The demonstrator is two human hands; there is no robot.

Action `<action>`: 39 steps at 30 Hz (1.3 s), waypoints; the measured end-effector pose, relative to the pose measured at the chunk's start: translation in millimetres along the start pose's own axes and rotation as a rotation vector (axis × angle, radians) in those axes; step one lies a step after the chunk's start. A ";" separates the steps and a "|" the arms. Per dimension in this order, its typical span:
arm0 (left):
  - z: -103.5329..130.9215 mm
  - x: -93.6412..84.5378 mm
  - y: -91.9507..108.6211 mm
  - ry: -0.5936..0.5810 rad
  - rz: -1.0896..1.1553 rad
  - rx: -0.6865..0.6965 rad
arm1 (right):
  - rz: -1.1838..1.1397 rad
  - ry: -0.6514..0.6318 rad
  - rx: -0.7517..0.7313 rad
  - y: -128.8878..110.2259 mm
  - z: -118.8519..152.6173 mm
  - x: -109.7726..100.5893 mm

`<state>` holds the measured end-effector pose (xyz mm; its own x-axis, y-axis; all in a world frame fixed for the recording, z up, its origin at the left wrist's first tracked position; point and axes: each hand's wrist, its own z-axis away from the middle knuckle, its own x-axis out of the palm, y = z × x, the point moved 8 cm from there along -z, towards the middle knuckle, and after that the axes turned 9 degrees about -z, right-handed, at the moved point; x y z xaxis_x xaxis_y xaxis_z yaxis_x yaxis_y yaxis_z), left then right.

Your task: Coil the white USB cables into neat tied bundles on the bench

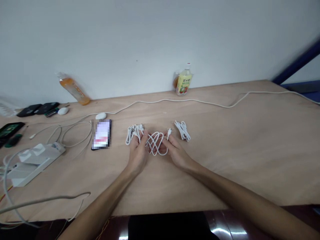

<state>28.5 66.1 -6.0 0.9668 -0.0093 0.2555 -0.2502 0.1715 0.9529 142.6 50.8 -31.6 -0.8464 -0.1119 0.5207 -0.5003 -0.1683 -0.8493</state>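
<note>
Pale, bare wall [150, 40] rises behind a long wood-toned surface [237, 143]; near its middle, two bare hands work close together over a white cable [157, 148]; its loops cross one another in the gap between them, just above or on the surface, which of the two I cannot tell; the left hand [138, 151] grips the loops at one side, thumb on top; the right hand [175, 151] grips the other side, fingers curled beneath, with a white plug [169, 132] standing up by its thumb; just beyond the left hand lies a coiled white bundle [128, 135], partly hidden by the fingers, so whether they touch it is unclear; beyond the right hand, apart from it, rests another tied white bundle [183, 130]; to the left are a phone [101, 133] with a blurred-out screen, a rounded white object [101, 116] just behind it, and a white power strip [35, 170] with plugs in it; a long pale cord [190, 100] winds across the back; a yellow-labelled bottle [184, 81] stands upright near the wall, while an orange bottle [73, 89] farther left appears tilted.
</note>
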 end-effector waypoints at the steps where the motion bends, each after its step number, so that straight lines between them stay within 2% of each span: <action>1: 0.1 -0.5 -1.4 0.007 -0.004 -0.004 | 0.015 0.013 0.003 0.4 0.5 -1.3; 6: 1.3 1.3 -4.1 -0.011 0.012 -0.011 | 0.105 0.025 0.045 4.2 4.5 -2.7; 10: 0.5 5.6 -3.6 -0.095 0.054 -0.017 | 0.109 0.026 0.065 6.6 3.7 -2.8; 12: -1.4 6.3 -5.5 -0.131 0.079 -0.038 | 0.122 0.070 0.035 3.6 2.7 -6.6; 17: -6.8 -2.0 -7.8 -0.070 0.098 -0.039 | 0.208 0.210 -0.086 -12.5 5.8 -15.9; 22: -6.3 4.7 -3.2 -0.148 0.054 -0.004 | 0.288 0.292 -0.222 -31.4 13.2 -15.2; 27: -6.2 6.1 -1.2 -0.158 0.072 -0.011 | 0.238 0.263 -0.271 -34.8 15.1 -11.1; 31: -4.3 10.1 -0.8 -0.221 0.062 -0.028 | 0.224 0.239 -0.230 -31.7 12.7 -12.6; 35: -3.6 7.7 2.9 -0.220 0.023 0.040 | 0.220 0.152 -0.199 -32.7 10.3 -6.9; 39: -2.9 6.1 5.8 -0.211 -0.141 0.142 | 0.244 0.109 -0.195 -33.7 11.5 -1.8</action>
<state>33.1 69.9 0.5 0.9639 -0.2308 0.1330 -0.1332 0.0147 0.9910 163.1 45.4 -2.9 -0.9549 -0.0189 0.2962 -0.2967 0.0430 -0.9540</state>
